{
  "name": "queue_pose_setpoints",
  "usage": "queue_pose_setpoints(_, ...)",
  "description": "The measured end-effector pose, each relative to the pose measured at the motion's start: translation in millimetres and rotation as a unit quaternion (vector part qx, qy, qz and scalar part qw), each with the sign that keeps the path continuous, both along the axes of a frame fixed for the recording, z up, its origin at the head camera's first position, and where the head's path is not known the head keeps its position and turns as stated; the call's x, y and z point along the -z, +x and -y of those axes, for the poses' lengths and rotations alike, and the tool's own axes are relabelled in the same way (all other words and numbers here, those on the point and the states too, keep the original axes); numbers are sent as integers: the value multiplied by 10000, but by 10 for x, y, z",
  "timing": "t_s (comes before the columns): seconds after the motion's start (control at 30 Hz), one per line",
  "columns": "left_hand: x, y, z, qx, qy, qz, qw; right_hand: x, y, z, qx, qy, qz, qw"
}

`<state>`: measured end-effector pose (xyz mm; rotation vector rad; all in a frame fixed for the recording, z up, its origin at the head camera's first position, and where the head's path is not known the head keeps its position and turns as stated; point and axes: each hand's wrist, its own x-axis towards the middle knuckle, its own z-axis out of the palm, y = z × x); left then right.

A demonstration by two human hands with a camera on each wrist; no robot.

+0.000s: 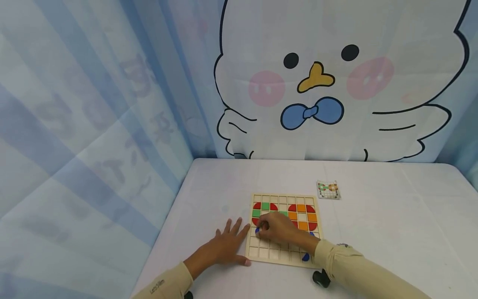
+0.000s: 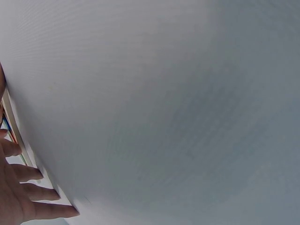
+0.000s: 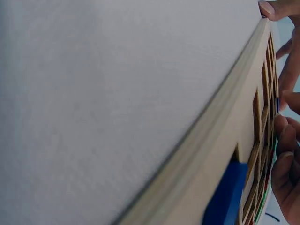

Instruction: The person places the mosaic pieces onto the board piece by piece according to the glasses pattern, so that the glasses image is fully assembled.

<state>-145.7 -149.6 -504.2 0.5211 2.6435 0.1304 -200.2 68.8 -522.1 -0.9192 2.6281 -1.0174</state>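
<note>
A wooden grid board (image 1: 274,254) lies on the table with red, green, orange and blue pieces in its cells. My left hand (image 1: 228,246) rests flat with fingers spread at the board's left edge, its thumb by the near left corner. Over the left part of the board, my right hand (image 1: 278,227) has curled fingers and pinches a small blue piece (image 1: 257,231) at a left-side cell. This hand hides several middle cells. A blue quarter-round piece (image 1: 306,257) sits near the board's near right corner, large in the right wrist view as a blue block (image 3: 227,194).
A small pattern card (image 1: 328,190) with a coloured grid lies beyond the board's far right corner. A black object (image 1: 321,278) is beside the right sleeve. The white table (image 1: 392,216) meets a curtain with a cartoon figure at its back edge.
</note>
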Motion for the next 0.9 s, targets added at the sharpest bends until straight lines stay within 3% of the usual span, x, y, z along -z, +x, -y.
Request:
queue_pose_setpoints(0.2, -5, 10, -12, -47, 5, -16, 10000, -30, -71, -251, -84, -311, 167, 9993)
queue_pose_setpoints(0.4, -13, 18, -30, -150, 35, 35, 9999, -90, -125, -793, 12, -603, 157, 9981)
queue_pose_setpoints(0.67, 26, 4, -21, -155, 37, 77, 9998, -99, -1, -1577, 454, -133, 529, 9975)
queue_pose_setpoints(0.9, 60, -5, -18, -161, 71, 90, 9998, -76, 176, -2000, 511, 283, 1162, 9915)
